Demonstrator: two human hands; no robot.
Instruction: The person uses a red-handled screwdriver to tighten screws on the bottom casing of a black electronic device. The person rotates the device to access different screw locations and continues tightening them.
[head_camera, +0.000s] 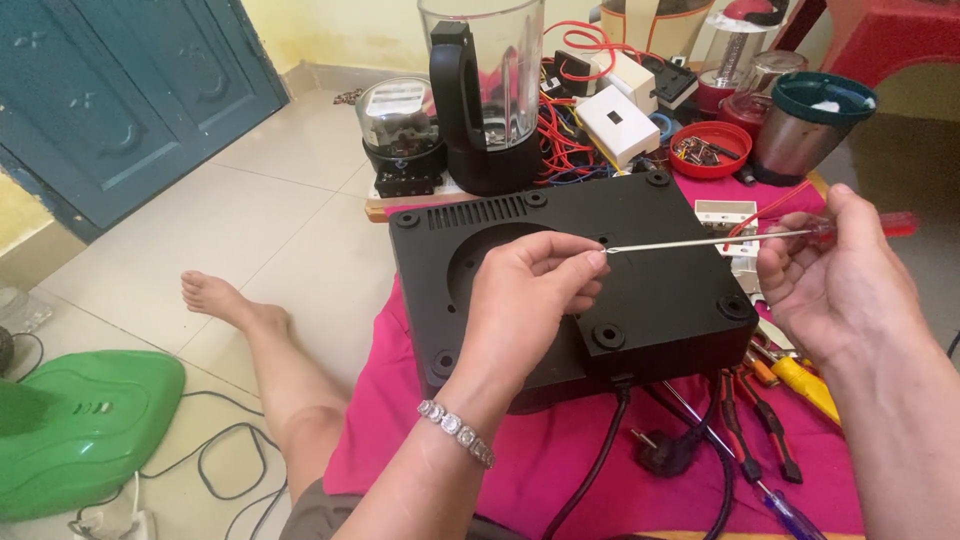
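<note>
One screwdriver (720, 238), held level over one black appliance (600, 290) lying upside down on pink cloth (560, 460). Right hand (840, 280): fingers curled round red handle. Left hand (525, 295): thumb and forefinger pinching shaft tip. Two hands, two pliers (755, 420) beside appliance, one plug (665, 452), one blender jug (490, 90) behind.

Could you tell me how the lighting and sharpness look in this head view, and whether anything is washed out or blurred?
In the head view, daylight is bright and even; the black appliance base, the left hand and the right hand on the screwdriver are sharp. The floor tiles look pale and slightly washed out, the blender jar shows glare, and straight edges bow slightly near the frame's borders.
</note>
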